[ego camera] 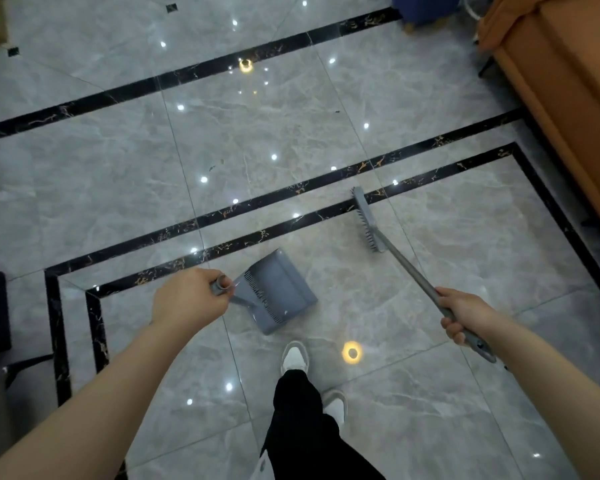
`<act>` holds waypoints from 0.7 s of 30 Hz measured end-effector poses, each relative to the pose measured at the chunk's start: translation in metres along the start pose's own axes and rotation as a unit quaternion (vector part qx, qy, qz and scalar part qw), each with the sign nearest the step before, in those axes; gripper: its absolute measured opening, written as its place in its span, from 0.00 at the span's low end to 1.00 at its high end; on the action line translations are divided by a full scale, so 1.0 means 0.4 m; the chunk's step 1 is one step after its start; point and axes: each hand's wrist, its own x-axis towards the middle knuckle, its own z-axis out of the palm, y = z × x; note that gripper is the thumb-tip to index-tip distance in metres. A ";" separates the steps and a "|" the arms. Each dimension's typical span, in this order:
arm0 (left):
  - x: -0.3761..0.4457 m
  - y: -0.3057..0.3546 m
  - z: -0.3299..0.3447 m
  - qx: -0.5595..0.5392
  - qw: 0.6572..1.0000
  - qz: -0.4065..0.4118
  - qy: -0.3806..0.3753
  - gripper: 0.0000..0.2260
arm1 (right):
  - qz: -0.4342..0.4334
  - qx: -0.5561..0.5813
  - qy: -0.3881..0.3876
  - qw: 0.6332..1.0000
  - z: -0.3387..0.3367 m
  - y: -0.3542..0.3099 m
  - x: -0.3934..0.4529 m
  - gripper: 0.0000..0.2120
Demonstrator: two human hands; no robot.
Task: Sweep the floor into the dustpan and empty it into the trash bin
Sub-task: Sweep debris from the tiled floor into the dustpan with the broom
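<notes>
- Dustpan (278,294): grey plastic, wide flat scoop, a row of comb teeth along the edge nearest its handle. Sits at lower centre of the frame, over the glossy grey marble floor (118,188).
- Dustpan mouth points toward the upper right of the frame; its handle runs back to the left.
- Left hand (187,299): fingers curled round the end of the dustpan handle, wrapped tight.
- Broom (406,261): grey, thin straight pole with a narrow head of short dark bristles. Head lies right of centre, just beside a black inlay stripe (291,192).
- Broom's long axis runs diagonally, from head at upper left to grip end at lower right.
- Right hand (465,315): fist wrapped around the pole near its lower end.
- Broom head and dustpan are apart, bare tile between them.
- Small dark specks lie on the tile near centre frame.
- White shoe (294,356) and black trouser leg (302,417) at bottom centre.
- Orange sofa (568,91) at upper right.
</notes>
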 end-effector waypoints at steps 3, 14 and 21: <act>-0.047 -0.028 0.039 0.006 1.000 -0.012 -0.021 0.07 | 0.004 -0.026 0.001 1.000 0.016 0.046 -0.003 0.21; -0.113 -0.078 0.114 0.016 1.000 -0.004 0.017 0.07 | 0.115 0.032 -0.184 0.976 0.158 0.186 -0.069 0.20; -0.122 -0.097 0.122 0.002 1.000 0.005 0.019 0.08 | 0.007 -0.042 -0.107 0.993 0.160 0.160 -0.112 0.20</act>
